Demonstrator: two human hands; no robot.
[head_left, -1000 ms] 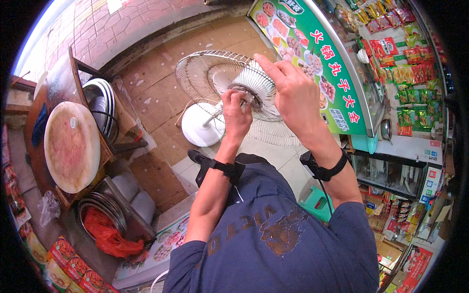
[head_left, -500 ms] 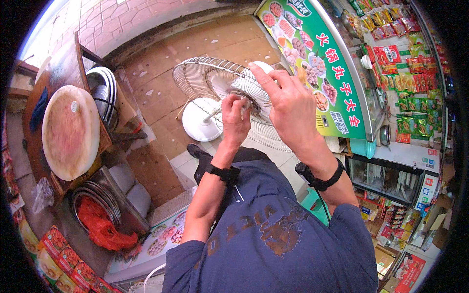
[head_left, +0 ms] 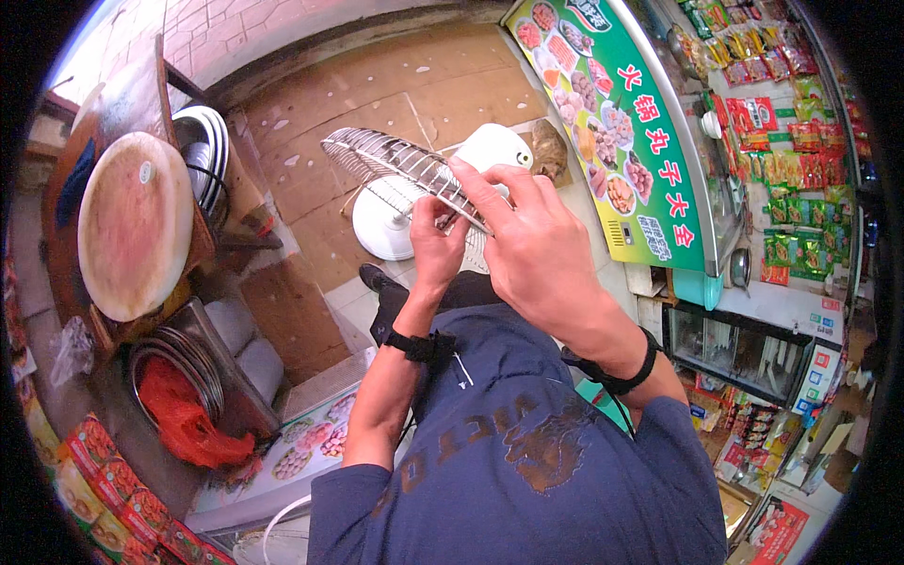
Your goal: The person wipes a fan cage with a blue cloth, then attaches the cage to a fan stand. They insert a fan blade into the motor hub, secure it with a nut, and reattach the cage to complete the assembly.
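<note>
A fan's wire guard [head_left: 386,160] is tilted in front of me, seen nearly edge-on. My left hand [head_left: 438,250] is closed at its near rim, thumb and fingers pinched together. Just to the right, my right hand [head_left: 537,250] grips the same rim, its index finger lying along the wires. Behind the guard is the white motor housing [head_left: 494,148]. The round white fan base [head_left: 381,235] rests on the floor beyond my left hand. My fingers hide part of the guard and whatever small part may lie between them.
To the left, a thick round chopping board [head_left: 134,226] lies on a wooden table, with metal basins [head_left: 215,141] beside it. Below are a red mesh bag [head_left: 193,424] and stacked pans. A green-fronted display freezer [head_left: 650,141] stands right. Beyond the housing is a brown mottled shape [head_left: 548,151].
The guard has turned from showing its broad face and hub to nearly edge-on. More of the white motor housing shows now. Both hands have shifted slightly, staying on the guard.
</note>
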